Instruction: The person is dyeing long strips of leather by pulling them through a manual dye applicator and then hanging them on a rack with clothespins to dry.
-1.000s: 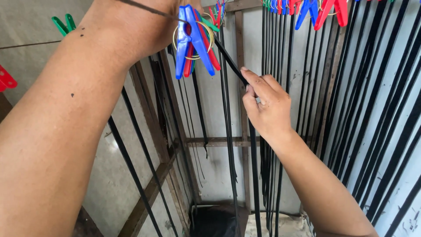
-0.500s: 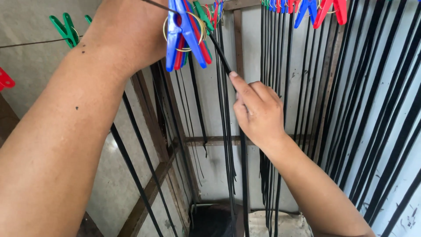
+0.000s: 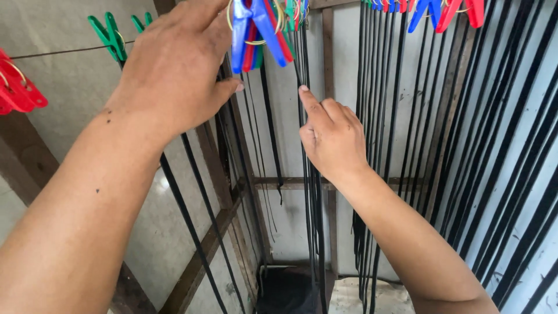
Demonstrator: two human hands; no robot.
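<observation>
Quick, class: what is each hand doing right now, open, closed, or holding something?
Left hand: raised at the blue peg; grip cannot be told.
Right hand: closed on black strips.

Both hands (image 3: 174,70) raised, fingers (image 3: 308,102) extended

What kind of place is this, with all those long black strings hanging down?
Probably a small workshop's drying or hanging area. Many long black strips hang from lines, held by coloured plastic clothespins, in front of a rough wooden frame and plain wall. The right hand touches one bunch of strips.
</observation>
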